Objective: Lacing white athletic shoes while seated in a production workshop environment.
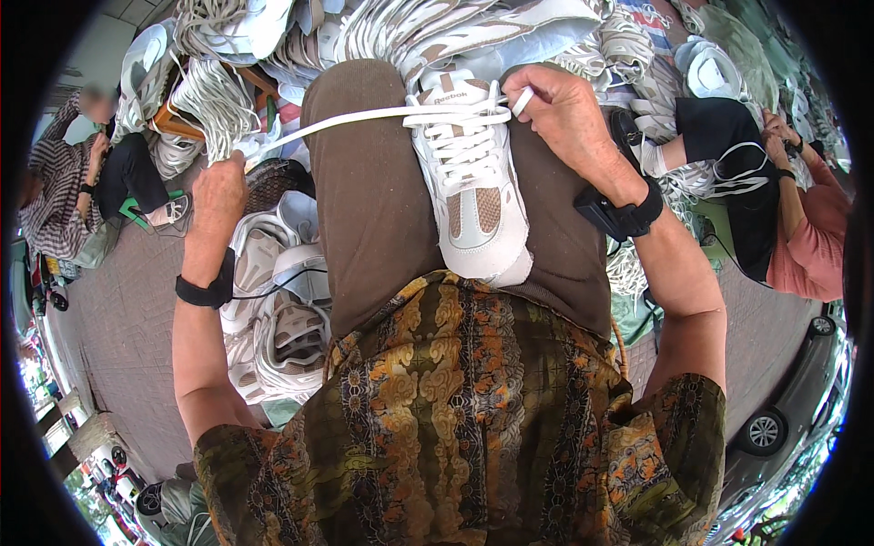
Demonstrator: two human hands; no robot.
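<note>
A white and tan shoe upper [478, 238] lies across my lap, its toe toward me. White lacing criss-crosses its front. From the upper's top eyelets a white shoelace [337, 118] stretches taut leftward to my left hand [217, 196], closed around its end beyond my left knee. On the other side, my right hand [566, 114] pinches a short loop of the lace close beside the upper's top right edge. The left fingertips are partly hidden behind the back of that hand.
Piles of white shoe uppers [473, 41] and bundled laces [214, 100] fill the far side. More uppers [282, 337] are heaped by my left leg. One person [68, 187] sits at the left, another [801, 227] at the right. A parked car [774, 409] stands at lower right.
</note>
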